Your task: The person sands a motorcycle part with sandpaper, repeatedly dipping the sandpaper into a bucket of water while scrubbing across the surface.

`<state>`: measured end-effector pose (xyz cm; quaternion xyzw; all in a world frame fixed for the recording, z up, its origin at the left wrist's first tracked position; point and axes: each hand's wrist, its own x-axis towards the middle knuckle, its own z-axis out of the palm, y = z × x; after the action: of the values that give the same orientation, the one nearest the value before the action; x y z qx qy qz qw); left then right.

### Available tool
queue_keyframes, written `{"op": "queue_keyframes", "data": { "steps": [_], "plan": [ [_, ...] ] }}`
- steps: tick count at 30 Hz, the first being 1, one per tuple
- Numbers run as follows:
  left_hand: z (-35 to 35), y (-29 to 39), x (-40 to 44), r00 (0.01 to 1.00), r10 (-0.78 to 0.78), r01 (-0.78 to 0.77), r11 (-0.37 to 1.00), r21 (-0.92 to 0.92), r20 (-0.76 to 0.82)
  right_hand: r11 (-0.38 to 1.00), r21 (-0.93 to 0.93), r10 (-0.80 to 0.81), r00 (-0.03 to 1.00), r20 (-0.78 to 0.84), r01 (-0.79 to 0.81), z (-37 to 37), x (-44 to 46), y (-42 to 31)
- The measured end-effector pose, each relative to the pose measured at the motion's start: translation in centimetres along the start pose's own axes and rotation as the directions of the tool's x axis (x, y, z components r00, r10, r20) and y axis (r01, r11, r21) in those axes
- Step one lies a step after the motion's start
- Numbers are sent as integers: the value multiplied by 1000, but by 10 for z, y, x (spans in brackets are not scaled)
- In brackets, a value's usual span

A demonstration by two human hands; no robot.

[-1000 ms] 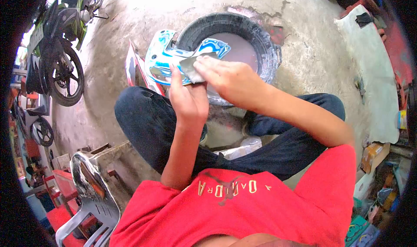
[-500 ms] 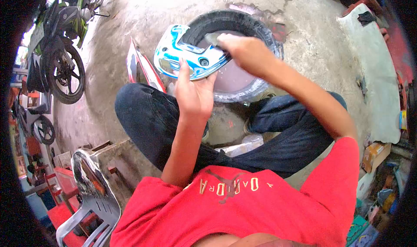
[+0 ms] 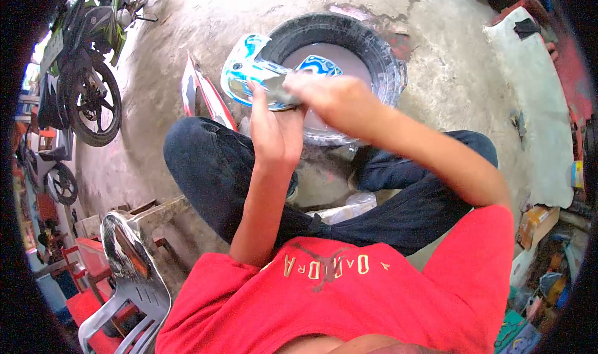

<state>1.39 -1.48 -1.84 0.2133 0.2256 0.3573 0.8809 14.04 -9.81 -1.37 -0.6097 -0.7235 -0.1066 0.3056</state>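
A curved blue-and-white motorcycle fairing panel is held over a black tub made from a tyre, with cloudy water inside. My left hand grips the panel's near edge from below, thumb on its face. Pressed on the panel's middle, my right hand is closed over a grey piece of sandpaper, slightly blurred by motion. The right hand covers part of the panel, whose patterned far end shows beyond the fingers above the water.
A red-and-white panel lies on the concrete floor left of the tub. Motorcycles stand at the far left. A grey plastic chair is at the lower left, and a cardboard box sits at the right.
My right hand has slid left and toward me across the panel, from its right end to its middle, with the sandpaper. My left hand keeps its grip on the panel, nearly still.
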Motion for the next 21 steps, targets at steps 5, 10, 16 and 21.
{"op": "queue_keyframes", "data": {
  "steps": [5, 10, 16, 21],
  "plan": [
    [17, 2, -5, 998, -53, 54, 998, -36, 22, 991, -57, 125, 981, 145, -118, -3, 2, 28],
    [8, 10, -3, 978, -94, 129, 974, -185, 188, 996, -21, -87, 993, 75, 88, -10, 3, 22],
    [11, 13, -6, 991, -34, 58, 981, -187, 131, 999, -37, 6, 995, 100, -2, -16, 3, 2],
    [4, 10, -2, 981, 14, 22, 982, -186, 193, 996, -87, 16, 1000, 10, -15, -16, 3, 32]
  ]
}}
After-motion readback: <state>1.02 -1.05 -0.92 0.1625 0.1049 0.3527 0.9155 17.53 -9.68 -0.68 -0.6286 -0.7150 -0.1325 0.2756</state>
